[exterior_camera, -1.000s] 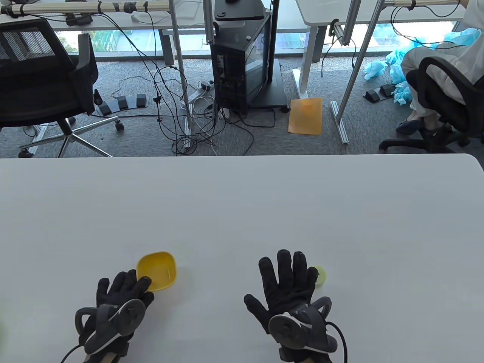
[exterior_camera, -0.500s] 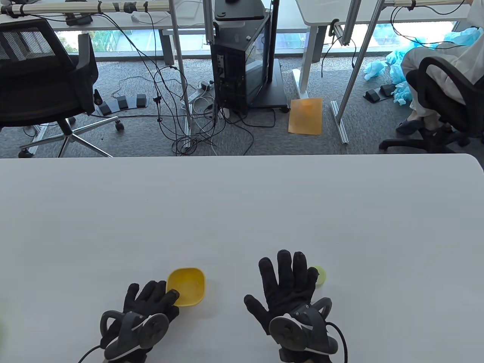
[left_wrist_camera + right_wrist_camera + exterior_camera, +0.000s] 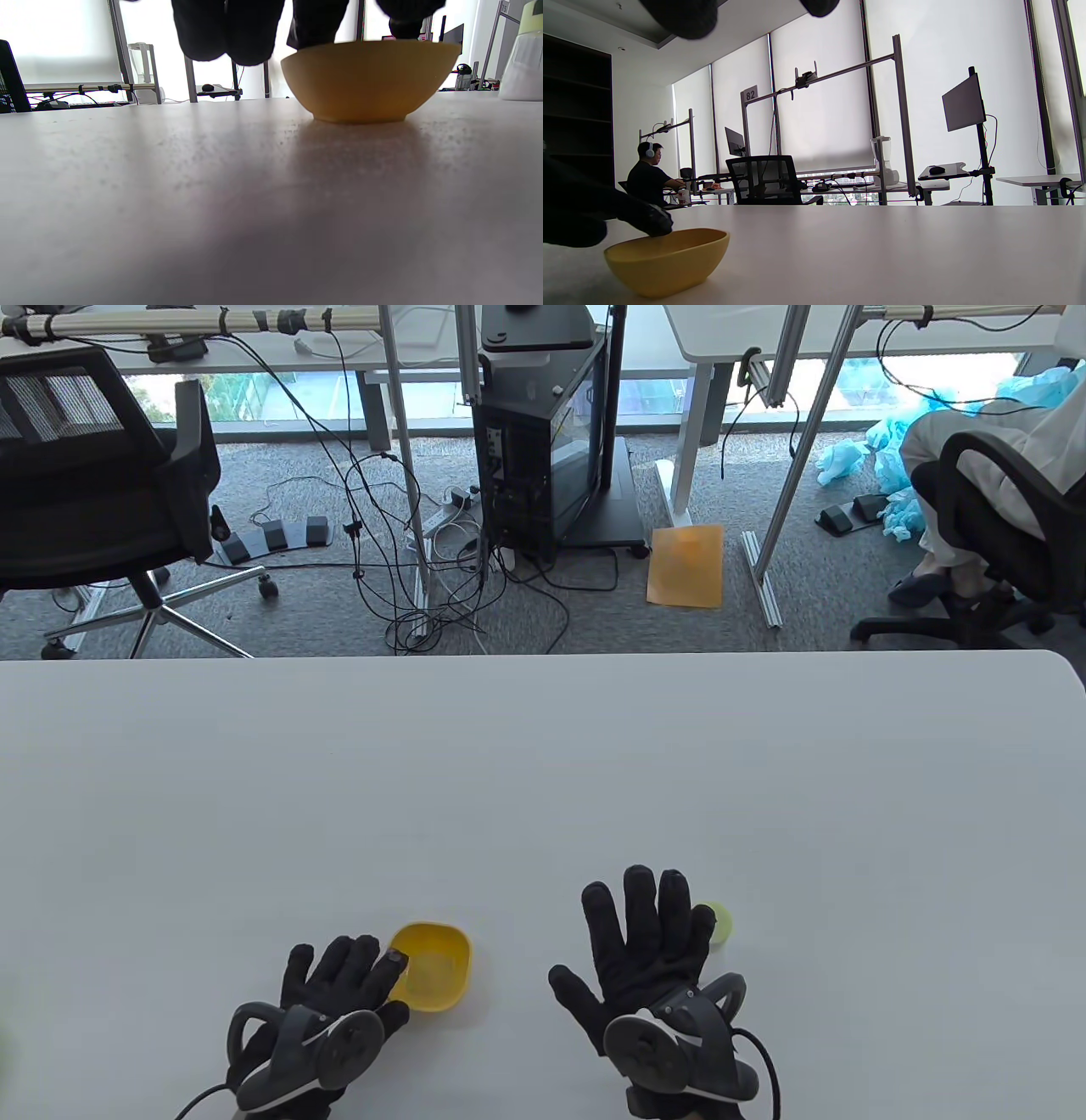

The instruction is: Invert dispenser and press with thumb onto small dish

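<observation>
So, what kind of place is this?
Probably an office used as a data-recording lab: white desk, office chair, computer tower with loose cables, aluminium frames and a monitor at numbered stations.

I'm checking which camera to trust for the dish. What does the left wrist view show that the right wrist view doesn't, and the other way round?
Only the left wrist view shows the dispenser, a white body with a pale green top at the right edge, standing upright on the table, and the dish's base meeting the table.

Only the right wrist view shows the left hand from the side, a fingertip resting on the yellow dish at its rim, and part of the hollow inside.

Both show the yellow dish upright on the white table, with dark gloved fingers at its rim.
</observation>
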